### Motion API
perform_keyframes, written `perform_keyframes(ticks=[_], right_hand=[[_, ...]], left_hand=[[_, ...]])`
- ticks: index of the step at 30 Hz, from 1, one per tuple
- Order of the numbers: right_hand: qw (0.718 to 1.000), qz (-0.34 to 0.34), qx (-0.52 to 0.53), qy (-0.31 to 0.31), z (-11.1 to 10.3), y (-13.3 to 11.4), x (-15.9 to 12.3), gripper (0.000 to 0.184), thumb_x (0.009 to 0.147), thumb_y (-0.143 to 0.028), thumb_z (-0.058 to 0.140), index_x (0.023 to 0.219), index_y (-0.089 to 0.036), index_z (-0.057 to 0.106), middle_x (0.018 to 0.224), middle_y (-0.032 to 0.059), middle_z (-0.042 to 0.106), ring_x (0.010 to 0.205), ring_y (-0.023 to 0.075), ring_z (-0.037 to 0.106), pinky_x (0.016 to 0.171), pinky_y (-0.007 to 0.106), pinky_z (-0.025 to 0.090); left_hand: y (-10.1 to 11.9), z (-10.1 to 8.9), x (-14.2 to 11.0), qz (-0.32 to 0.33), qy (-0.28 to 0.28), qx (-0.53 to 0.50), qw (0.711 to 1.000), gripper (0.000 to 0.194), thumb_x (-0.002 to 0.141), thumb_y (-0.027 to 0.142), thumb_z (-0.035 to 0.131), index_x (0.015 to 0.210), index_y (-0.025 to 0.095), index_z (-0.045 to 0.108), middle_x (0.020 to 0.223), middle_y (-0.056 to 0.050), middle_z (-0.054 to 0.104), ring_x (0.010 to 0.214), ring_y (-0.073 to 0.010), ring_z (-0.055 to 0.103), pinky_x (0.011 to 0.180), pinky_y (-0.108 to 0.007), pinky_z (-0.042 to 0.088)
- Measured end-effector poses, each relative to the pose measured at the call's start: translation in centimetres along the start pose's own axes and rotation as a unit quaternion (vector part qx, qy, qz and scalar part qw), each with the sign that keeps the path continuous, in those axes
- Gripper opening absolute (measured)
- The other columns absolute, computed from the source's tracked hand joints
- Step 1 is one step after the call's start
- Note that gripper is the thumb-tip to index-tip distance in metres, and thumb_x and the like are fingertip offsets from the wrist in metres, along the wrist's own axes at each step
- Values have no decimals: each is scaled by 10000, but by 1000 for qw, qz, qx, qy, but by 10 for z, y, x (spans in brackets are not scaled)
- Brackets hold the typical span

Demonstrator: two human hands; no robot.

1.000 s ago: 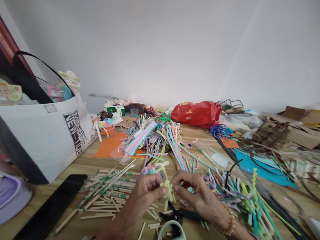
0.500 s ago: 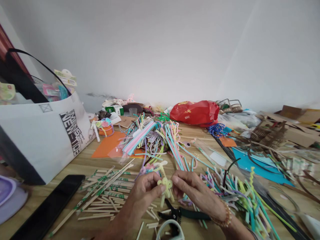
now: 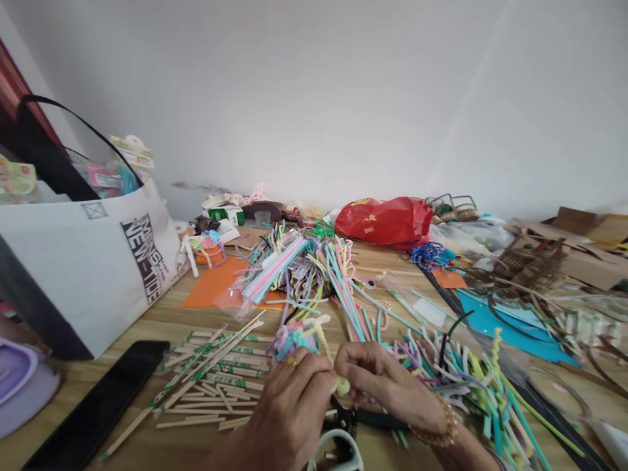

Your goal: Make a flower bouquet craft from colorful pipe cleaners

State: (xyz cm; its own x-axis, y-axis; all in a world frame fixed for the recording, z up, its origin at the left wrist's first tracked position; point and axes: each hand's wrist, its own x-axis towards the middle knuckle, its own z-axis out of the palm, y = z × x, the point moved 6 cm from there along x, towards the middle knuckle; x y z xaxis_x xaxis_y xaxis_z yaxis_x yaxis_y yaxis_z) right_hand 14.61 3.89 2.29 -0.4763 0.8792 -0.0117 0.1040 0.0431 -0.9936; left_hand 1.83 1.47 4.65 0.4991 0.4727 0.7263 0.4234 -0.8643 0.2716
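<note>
Half a second back the left hand [image 3: 294, 402] showed me its thumb side; now it has rolled over, knuckles toward my camera, fingers pinched narrow on the yellow looped piece [image 3: 342, 386]. That leaves me only a sliver of the piece, between both hands, so judging its shape is harder. The right hand [image 3: 385, 379] is curled up against it; whether it grips, I cannot tell. Around them, left to right, I see a white bag [image 3: 93, 261], a black slab [image 3: 103, 405], wooden sticks [image 3: 203, 409], a pastel fuzzy bundle [image 3: 294, 337] just beyond the left hand, a white ring [image 3: 338, 434] and shears [image 3: 353, 418] crowding the space below, and heaped pipe cleaners [image 3: 461, 379].
</note>
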Motion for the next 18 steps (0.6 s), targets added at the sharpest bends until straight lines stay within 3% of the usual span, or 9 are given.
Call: perform_keyframes(ticks=[3, 5, 7, 9, 11, 13, 15, 18], right_hand=[[1000, -2, 11, -3, -1, 0, 0, 390, 879, -507, 562, 730, -150, 509, 577, -45, 439, 495, 66, 372, 471, 185, 304], [1000, -2, 3, -9, -1, -1, -1, 361, 894, -481, 553, 763, -146, 525, 575, -56, 417, 486, 62, 340, 459, 184, 282], [999, -20, -46, -10, -2, -6, -4, 319, 922, -440, 527, 797, -147, 548, 601, -51, 426, 514, 71, 358, 484, 189, 302], [987, -69, -145, -5, -3, -17, -7, 268, 946, -370, 505, 800, -155, 570, 669, -24, 488, 602, 92, 431, 571, 206, 352], [961, -126, -245, -6, -2, -28, -10, 247, 963, -302, 474, 792, -162, 584, 746, 2, 541, 698, 116, 484, 662, 231, 371], [942, -155, -297, -13, 0, -33, -12, 258, 973, -279, 447, 791, -166, 591, 772, 15, 559, 729, 129, 503, 693, 247, 374], [947, -143, -288, -11, -2, -32, -11, 269, 971, -306, 453, 792, -165, 597, 760, 15, 562, 707, 128, 502, 677, 244, 380], [978, -77, -196, 4, -8, -21, -6, 289, 938, -395, 517, 794, -156, 592, 705, -3, 546, 642, 112, 479, 612, 223, 384]], left_hand=[[-9, -1, 6, -95, 7, -109, 989, 178, 851, 51, 482, 773, 166, 592, 754, -36, 646, 723, -161, 592, 684, -265, 449], [-22, 3, 7, -206, -18, -199, 958, 139, 831, 126, 544, 706, 167, 591, 684, -16, 619, 659, -150, 564, 615, -246, 423], [-35, 13, 3, -325, -55, -309, 892, 137, 789, 202, 614, 659, 165, 587, 620, 6, 571, 601, -134, 519, 561, -231, 388], [-40, 25, -4, -406, -82, -435, 799, 150, 742, 250, 668, 649, 159, 593, 587, 20, 541, 575, -121, 496, 548, -219, 377], [-40, 34, -10, -449, -80, -538, 709, 148, 697, 264, 714, 673, 150, 623, 595, 18, 554, 582, -118, 505, 564, -217, 395], [-40, 40, -14, -474, -62, -595, 646, 171, 653, 266, 756, 694, 142, 645, 615, 10, 574, 589, -118, 516, 569, -221, 409], [-40, 44, -17, -491, -53, -614, 616, 209, 618, 268, 790, 701, 133, 655, 626, 3, 582, 583, -116, 517, 562, -223, 408], [-42, 45, -17, -502, -52, -604, 617, 238, 612, 284, 800, 721, 132, 653, 630, 5, 587, 581, -115, 516, 569, -228, 399]])
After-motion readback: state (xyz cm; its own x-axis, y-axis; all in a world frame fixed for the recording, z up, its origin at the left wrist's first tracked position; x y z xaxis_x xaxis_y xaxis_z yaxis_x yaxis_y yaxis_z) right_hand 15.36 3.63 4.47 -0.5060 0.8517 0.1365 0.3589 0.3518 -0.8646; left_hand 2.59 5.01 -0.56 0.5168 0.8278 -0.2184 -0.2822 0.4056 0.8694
